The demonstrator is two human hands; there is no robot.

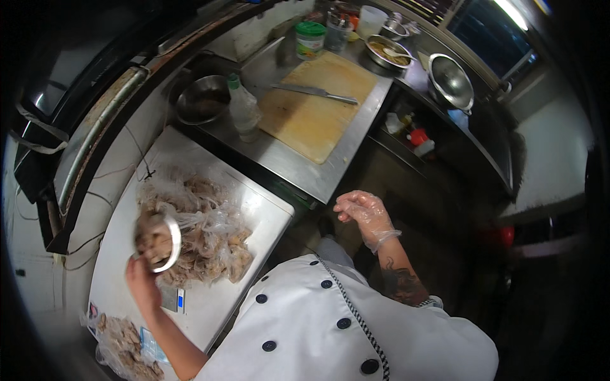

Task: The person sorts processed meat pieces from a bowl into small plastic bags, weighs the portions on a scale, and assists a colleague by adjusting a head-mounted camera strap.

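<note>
My bare left hand (144,285) grips the near edge of a small bowl (174,245) with a bright rim, blurred and tilted. Brownish pieces, apparently meat, show inside it. Beside and beyond the bowl lies a heap of clear plastic bags (214,228) filled with similar pieces, on a white worktop (267,202). Close to my left wrist sits a small digital scale (170,300), partly hidden. My right hand (364,214), in a clear plastic glove, hangs over the floor near the steel table's corner. Its fingers curl loosely, with nothing visible in them.
On the steel table (290,169) a knife (317,92) rests across a yellowed cutting board (305,128). A squeeze bottle (243,112), a steel bowl (202,100) and a green-lidded tub (310,40) stand around it. Another bag of pieces (126,345) lies at the lower left.
</note>
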